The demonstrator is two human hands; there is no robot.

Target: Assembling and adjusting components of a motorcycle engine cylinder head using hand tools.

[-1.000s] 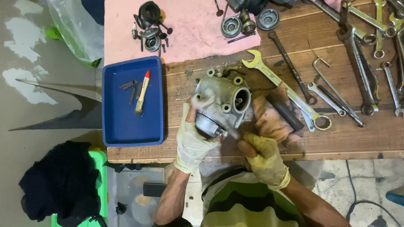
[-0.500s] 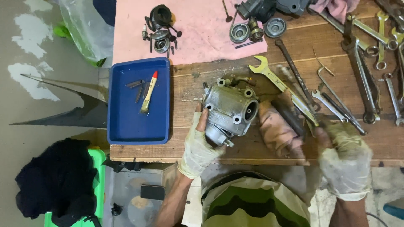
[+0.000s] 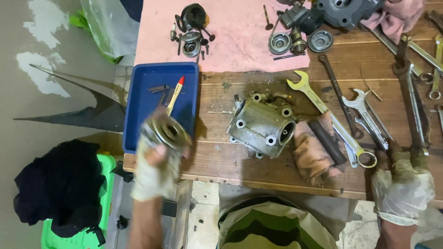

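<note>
Two gloved hands | left hand (image 3: 157,170) grips round metal part (image 3: 167,131) | right hand (image 3: 404,184) closed on wrench handle (image 3: 417,124)

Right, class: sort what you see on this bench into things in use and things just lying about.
In use:
left hand, gripping a round metal ring part
right hand, on the long tool
grey engine cylinder

Lying about:
blue tray
yellow spanner
pink cloth
small valve parts
dirty rag
</note>
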